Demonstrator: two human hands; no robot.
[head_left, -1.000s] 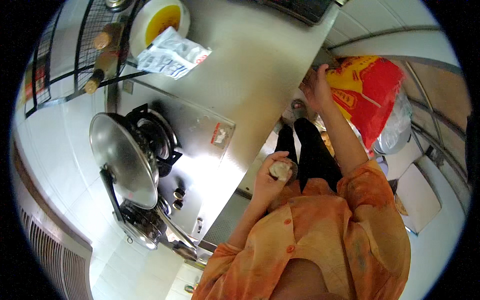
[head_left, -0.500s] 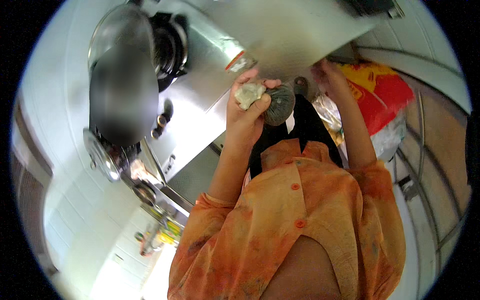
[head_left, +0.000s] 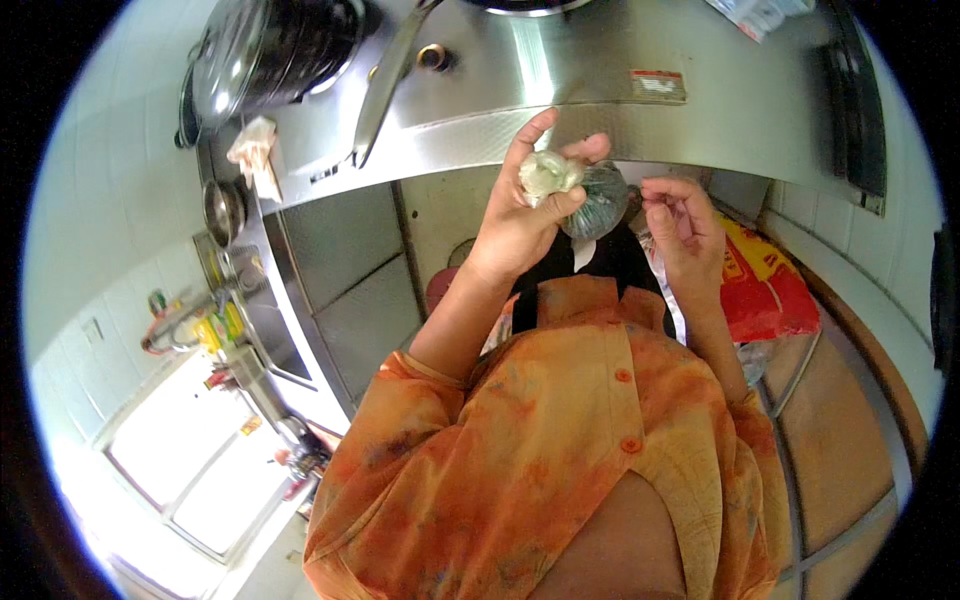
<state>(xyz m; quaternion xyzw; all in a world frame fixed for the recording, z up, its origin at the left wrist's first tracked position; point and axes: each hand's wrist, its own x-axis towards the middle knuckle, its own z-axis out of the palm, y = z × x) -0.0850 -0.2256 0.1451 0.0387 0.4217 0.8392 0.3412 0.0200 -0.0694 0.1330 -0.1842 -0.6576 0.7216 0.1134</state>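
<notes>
My left hand [head_left: 525,215] is closed on a small plastic bag [head_left: 598,200] with dark contents, its pale knotted top [head_left: 548,175] held between thumb and fingers, in front of the steel counter [head_left: 740,130]. My right hand [head_left: 683,225] is just right of the bag, fingers curled but apart, with nothing visible in them.
A dark pot [head_left: 280,60] and a long handle [head_left: 385,80] lie on the stove at top left, near a crumpled cloth [head_left: 258,145]. A sink [head_left: 270,310] is at left, beside a window [head_left: 170,450]. A red-and-yellow sack [head_left: 762,300] stands at right below the counter.
My view has swung round along the stove and counter. My left hand has risen with the bag. My right hand has come from the counter edge toward the bag.
</notes>
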